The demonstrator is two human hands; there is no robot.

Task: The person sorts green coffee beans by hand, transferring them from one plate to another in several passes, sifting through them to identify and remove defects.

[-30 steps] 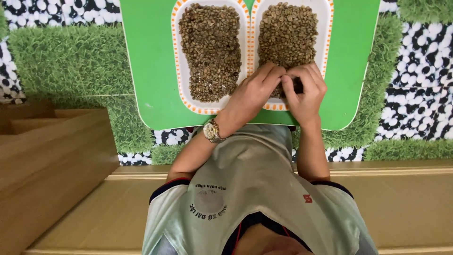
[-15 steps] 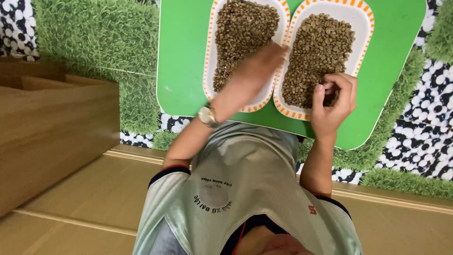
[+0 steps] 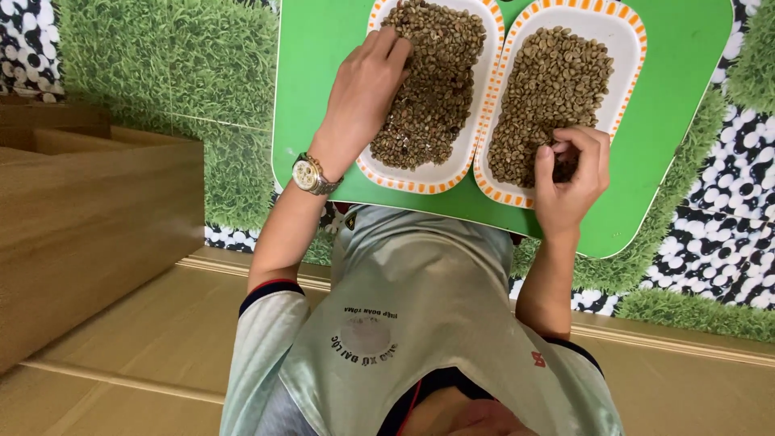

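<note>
Two white oblong trays with orange dashed rims lie side by side on a green tabletop. Both hold pale brown-green coffee beans. My left hand, with a gold watch on the wrist, lies palm down on the left edge of the left tray, fingertips touching its beans. My right hand is curled over the near end of the right tray, with thumb and fingers pinched on a few darker beans from its pile.
Artificial grass and black-and-white pebble flooring surrounds the table. A wooden step or bench rises at the left, and a wooden platform runs under my body. My light shirt fills the lower centre.
My left hand left my right hand at the right tray and swung across to the far left side of the left tray. My right hand stayed curled at the right tray's near end.
</note>
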